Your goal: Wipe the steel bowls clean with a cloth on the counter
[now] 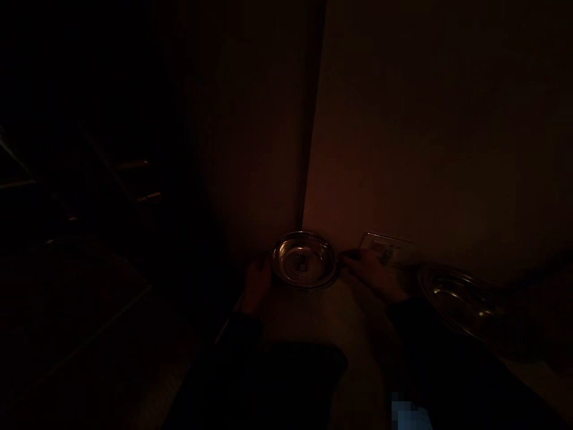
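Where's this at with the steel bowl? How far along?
Done, it seems: a small item already lies in the steel bowl. In hand: the left hand is against the bowl's rim, the right hand over a flat printed card. Left: the second steel dish, untouched. Too dark for more.

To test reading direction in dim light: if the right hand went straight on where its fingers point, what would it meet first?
Probably the rim of the round metal dish, just ahead of the right hand; dim light hides any gap.
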A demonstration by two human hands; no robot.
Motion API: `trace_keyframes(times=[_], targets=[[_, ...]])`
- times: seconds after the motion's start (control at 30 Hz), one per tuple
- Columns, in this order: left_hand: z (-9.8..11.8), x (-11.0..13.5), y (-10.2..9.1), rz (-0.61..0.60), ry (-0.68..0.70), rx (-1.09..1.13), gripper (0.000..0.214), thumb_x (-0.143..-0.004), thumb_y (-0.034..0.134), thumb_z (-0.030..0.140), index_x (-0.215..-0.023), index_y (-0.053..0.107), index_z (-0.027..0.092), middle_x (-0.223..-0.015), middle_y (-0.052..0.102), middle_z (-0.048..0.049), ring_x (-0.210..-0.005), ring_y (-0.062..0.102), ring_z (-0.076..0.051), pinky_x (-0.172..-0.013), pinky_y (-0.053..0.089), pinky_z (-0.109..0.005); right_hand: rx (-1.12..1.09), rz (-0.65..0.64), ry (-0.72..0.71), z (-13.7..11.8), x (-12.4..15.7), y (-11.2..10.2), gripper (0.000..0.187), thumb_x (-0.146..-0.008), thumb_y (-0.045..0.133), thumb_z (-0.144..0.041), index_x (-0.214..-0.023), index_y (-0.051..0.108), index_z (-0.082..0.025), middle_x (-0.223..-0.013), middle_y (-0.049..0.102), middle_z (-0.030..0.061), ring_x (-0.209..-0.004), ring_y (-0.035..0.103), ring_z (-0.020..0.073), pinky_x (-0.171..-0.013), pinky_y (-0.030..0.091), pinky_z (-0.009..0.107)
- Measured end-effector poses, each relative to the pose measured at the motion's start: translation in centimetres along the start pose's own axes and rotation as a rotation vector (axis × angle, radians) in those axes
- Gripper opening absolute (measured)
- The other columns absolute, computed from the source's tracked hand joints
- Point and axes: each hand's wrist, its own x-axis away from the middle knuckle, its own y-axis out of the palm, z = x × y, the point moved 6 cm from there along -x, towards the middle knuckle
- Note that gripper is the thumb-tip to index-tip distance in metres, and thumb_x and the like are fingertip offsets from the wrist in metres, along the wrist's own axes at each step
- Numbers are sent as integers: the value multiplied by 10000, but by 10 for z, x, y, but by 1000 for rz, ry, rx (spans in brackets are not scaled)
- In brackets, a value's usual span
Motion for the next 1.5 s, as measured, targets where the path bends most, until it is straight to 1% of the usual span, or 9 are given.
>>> trace_keyframes(times=[0.13, 0.23, 0.4, 0.63, 0.77, 0.93, 1.1, 1.27, 1.5], targets=[[-2, 1, 0, 3, 6, 34, 347, -830, 493, 327, -994, 693, 95, -1033, 705, -116, -973, 631, -243, -861, 468, -346, -94, 31, 10, 4, -1, 0, 232, -772, 572, -337, -756, 691, -138, -738, 675, 62, -601, 549, 140, -504, 400, 242], [-2, 1, 0, 7, 21, 68, 347, -837, 489, 311, -1036, 682, 102, -1091, 686, -118, -1021, 619, -239, -900, 456, -354, -171, 48, 46, 7, 0, 0, 264, -736, 581, -375, -771, 691, -137, -753, 679, 79, -577, 541, 129, -468, 381, 226], [-2, 2, 0, 25, 44, 127, 361, -825, 517, 322, -1068, 667, 101, -1141, 665, -124, -1089, 591, -245, -955, 430, -381, -284, 80, 42, 6, 1, -6, 281, -701, 591, -395, -803, 678, -149, -792, 671, 81, -647, 572, 137, -512, 412, 221], [5, 9, -6, 46, 76, 191, 379, -797, 564, 352, -1083, 664, 124, -1173, 652, -107, -1137, 567, -242, -982, 421, -366, -389, 155, -68, -5, 12, -21, 331, -671, 636, -444, -840, 635, -160, -839, 645, 63, -689, 564, 141, -563, 424, 243], [9, 15, -6, 33, 67, 232, 410, -776, 589, 388, -1089, 664, 134, -1169, 654, -104, -1119, 581, -243, -957, 446, -361, -413, 173, -124, -8, 23, -25, 349, -652, 665, -450, -851, 609, -170, -814, 623, 51, -671, 556, 145, -550, 422, 247], [11, 20, -3, 8, 33, 254, 470, -757, 603, 418, -1114, 650, 116, -1154, 659, -121, -1104, 588, -268, -941, 458, -387, -384, 196, -171, -14, 34, -32, 411, -664, 671, -451, -963, 613, -174, -731, 596, 11, -622, 521, 134, -541, 403, 254], [14, 22, 1, -27, 121, 194, 432, -775, 588, 400, -1109, 655, 134, -1181, 647, -108, -1136, 569, -249, -984, 425, -377, -310, 185, -166, -21, 42, -37, 328, -717, 625, -480, -796, 639, -162, -613, 550, -14, -528, 456, 107, -504, 360, 249], [15, 24, 4, -69, 125, 192, 457, -789, 563, 435, -1115, 652, 128, -1154, 661, -112, -1108, 588, -252, -965, 445, -382, -297, 187, -136, -16, 45, -40, 324, -754, 583, -494, -724, 609, -172, -562, 515, -27, -501, 448, 105, -475, 341, 239], [38, 36, 7, -107, 235, 73, 420, -811, 511, 396, -1123, 654, 153, -1207, 636, -79, -1158, 554, -240, -1011, 409, -361, -396, 186, -19, -4, 50, -44, 313, -703, 609, -489, -669, 581, -179, -491, 480, -34, -432, 414, 96, -406, 302, 224]])
